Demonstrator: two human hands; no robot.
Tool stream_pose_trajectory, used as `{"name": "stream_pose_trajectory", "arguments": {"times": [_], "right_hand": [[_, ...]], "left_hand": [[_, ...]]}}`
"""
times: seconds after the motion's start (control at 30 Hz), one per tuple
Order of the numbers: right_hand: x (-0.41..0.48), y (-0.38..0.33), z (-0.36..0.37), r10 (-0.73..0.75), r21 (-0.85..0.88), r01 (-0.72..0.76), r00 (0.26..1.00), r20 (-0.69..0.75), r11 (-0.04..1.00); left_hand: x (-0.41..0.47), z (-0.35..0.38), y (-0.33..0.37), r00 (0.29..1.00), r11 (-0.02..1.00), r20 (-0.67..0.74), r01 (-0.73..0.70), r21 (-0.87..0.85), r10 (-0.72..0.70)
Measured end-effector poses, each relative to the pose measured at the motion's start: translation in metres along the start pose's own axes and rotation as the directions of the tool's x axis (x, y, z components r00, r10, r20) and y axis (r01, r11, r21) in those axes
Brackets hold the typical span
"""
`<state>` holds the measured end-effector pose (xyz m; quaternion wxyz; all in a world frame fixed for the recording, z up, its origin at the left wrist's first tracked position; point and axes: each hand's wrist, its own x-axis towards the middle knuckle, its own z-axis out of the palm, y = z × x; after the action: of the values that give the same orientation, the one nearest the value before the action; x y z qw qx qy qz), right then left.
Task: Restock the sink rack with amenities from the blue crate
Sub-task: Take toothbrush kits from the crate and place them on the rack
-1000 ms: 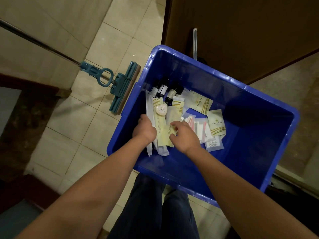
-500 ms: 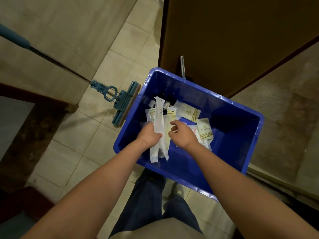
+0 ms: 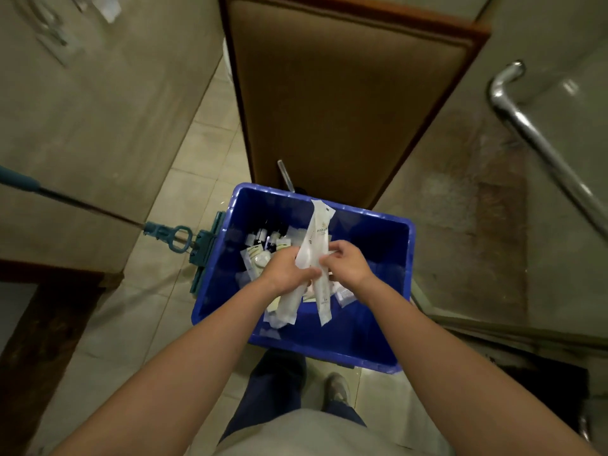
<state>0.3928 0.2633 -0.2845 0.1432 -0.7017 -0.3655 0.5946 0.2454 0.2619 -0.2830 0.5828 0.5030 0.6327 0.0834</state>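
The blue crate [image 3: 378,324] stands on the tiled floor in front of my feet. Small dark bottles [image 3: 263,236], flat sachets and a round white cap lie at its far left. My left hand [image 3: 288,269] grips a bunch of long white amenity packets [image 3: 317,238] above the crate, their ends sticking out above and below my fist. My right hand [image 3: 345,263] pinches the packets from the right side, close against the left hand. The sink rack is not in view.
A teal squeegee mop [image 3: 179,236] leans from the left wall with its head against the crate's left side. A brown door [image 3: 345,93] stands behind the crate. A glass shower door with a chrome handle [image 3: 533,126] is to the right.
Both hands have lifted the white packets up out of the crate. The view has pulled back and up, so the crate looks smaller and the door and shower handle show.
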Motion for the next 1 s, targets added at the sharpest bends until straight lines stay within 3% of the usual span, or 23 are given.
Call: {"name": "stream_pose_trajectory", "arguments": {"times": [0.2,0.5,0.7,0.9,1.0], "right_hand": [[-0.03,-0.001,-0.035,-0.028,-0.002,0.029,0.977,-0.209,1.0],[-0.088,0.027,-0.081,0.081,0.143,-0.019,0.893,-0.443,0.99],[-0.137,0.077,-0.108,0.18,0.308,0.003,0.808,-0.562,0.951],[-0.21,0.126,-0.123,0.269,0.455,0.085,0.707,-0.654,0.886],[-0.248,0.16,-0.128,0.285,0.439,0.083,0.651,-0.703,0.895]], "left_hand": [[-0.004,0.011,0.04,0.995,1.0,0.102,0.0,0.0,0.0],[-0.009,0.044,0.086,0.959,0.959,0.277,-0.137,0.25,0.065],[-0.024,0.097,0.111,0.883,0.886,0.455,-0.297,0.356,0.113],[-0.065,0.159,0.126,0.815,0.851,0.571,-0.366,0.377,0.097],[-0.086,0.193,0.125,0.778,0.731,0.606,-0.509,0.456,0.164]]}}
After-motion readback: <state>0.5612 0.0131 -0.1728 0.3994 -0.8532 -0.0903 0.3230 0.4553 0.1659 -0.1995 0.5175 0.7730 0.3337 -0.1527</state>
